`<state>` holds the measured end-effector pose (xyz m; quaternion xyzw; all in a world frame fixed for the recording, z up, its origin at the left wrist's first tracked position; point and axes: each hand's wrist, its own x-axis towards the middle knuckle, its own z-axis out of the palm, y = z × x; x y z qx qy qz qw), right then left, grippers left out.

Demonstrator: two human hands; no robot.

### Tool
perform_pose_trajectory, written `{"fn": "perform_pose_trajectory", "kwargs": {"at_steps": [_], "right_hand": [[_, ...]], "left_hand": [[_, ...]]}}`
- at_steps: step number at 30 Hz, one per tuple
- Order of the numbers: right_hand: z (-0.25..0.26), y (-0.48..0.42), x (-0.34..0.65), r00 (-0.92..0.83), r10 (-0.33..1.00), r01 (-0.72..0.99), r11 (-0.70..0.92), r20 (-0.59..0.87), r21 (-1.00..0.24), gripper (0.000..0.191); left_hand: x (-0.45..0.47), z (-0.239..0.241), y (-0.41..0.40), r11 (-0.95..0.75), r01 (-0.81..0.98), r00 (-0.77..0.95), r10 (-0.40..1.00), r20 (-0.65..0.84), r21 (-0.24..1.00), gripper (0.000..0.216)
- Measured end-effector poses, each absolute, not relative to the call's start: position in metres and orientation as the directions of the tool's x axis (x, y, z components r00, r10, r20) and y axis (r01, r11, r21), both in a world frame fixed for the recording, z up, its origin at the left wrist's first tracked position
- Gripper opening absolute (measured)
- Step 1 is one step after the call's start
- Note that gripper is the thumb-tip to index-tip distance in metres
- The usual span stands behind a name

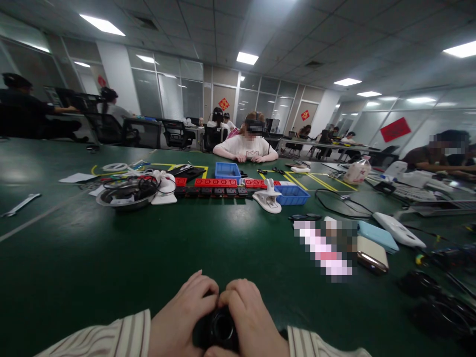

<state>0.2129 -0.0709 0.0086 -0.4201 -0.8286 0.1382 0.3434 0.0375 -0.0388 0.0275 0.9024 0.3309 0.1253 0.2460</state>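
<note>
Close to the bottom edge, my left hand (pixel 186 312) and my right hand (pixel 251 315) wrap around a shiny black object (pixel 223 328) with a round opening facing up. Its exact kind I cannot make out, as my fingers and palms cover most of it. Both hands are closed, their fingertips meeting at its far side. The green tabletop (pixel 167 243) lies beneath them.
Farther up stand a metal bowl (pixel 126 198) of cables, red and black blocks in a row (pixel 215 186), blue bins (pixel 227 171) and a white clip (pixel 268 197). To the right lie a cream power bank (pixel 372 254) and cables. A person (pixel 247 146) sits opposite.
</note>
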Motion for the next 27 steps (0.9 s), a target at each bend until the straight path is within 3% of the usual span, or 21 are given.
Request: {"fn": "perform_pose_trajectory", "kwargs": {"at_steps": [6, 9, 13, 15, 19, 24, 27], "right_hand": [[0.032, -0.069, 0.217, -0.679, 0.495, 0.36, 0.868, 0.542, -0.341, 0.018], [0.039, -0.072, 0.215, -0.705, 0.442, 0.329, 0.897, 0.554, -0.297, 0.018], [0.032, -0.078, 0.212, -0.566, 0.553, 0.408, 0.833, 0.612, -0.375, 0.05], [0.025, -0.081, 0.209, -0.495, 0.648, 0.498, 0.757, 0.578, -0.423, 0.06], [0.018, -0.082, 0.204, -0.45, 0.737, 0.644, 0.659, 0.505, -0.388, 0.057], [0.031, -0.082, 0.218, -0.459, 0.66, 0.43, 0.751, 0.594, -0.501, 0.047], [0.033, -0.078, 0.225, -0.363, 0.752, 0.366, 0.658, 0.55, -0.658, 0.034]], "left_hand": [[0.036, 0.031, -0.036, -0.729, 0.47, 0.826, 0.562, 0.044, 0.498, 0.037], [0.035, 0.03, -0.038, -0.741, 0.453, 0.827, 0.557, 0.078, 0.496, 0.048], [0.034, 0.029, -0.041, -0.729, 0.443, 0.807, 0.578, 0.123, 0.521, 0.069], [0.033, 0.028, -0.043, -0.712, 0.478, 0.777, 0.616, 0.129, 0.514, 0.068], [0.035, 0.026, -0.047, -0.697, 0.516, 0.754, 0.645, 0.122, 0.497, 0.044], [0.039, 0.027, -0.047, -0.689, 0.546, 0.733, 0.668, 0.126, 0.477, 0.035], [0.029, 0.025, -0.04, -0.667, 0.609, 0.672, 0.721, 0.169, 0.428, 0.029]]}}
